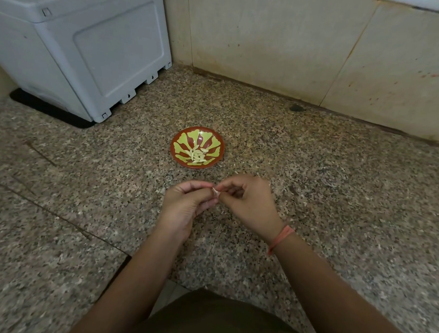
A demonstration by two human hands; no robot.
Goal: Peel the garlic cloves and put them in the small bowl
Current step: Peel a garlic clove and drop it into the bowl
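A small red bowl [181,159] with a yellow-green leaf pattern sits on the speckled granite counter, holding several peeled garlic cloves [196,155]. Just in front of it, my left hand [186,205] and my right hand [247,205] meet above the counter. Between their fingertips is a small pale garlic clove [215,192], pinched from both sides. Only a sliver of the clove shows; the fingers hide the remainder. A pink thread band circles my right wrist.
A grey plastic appliance [92,50] on a black mat stands at the back left. Beige tiled walls [294,43] close the counter at the back. Bits of garlic skin [235,172] lie near the hands. The counter edge runs in front of my body.
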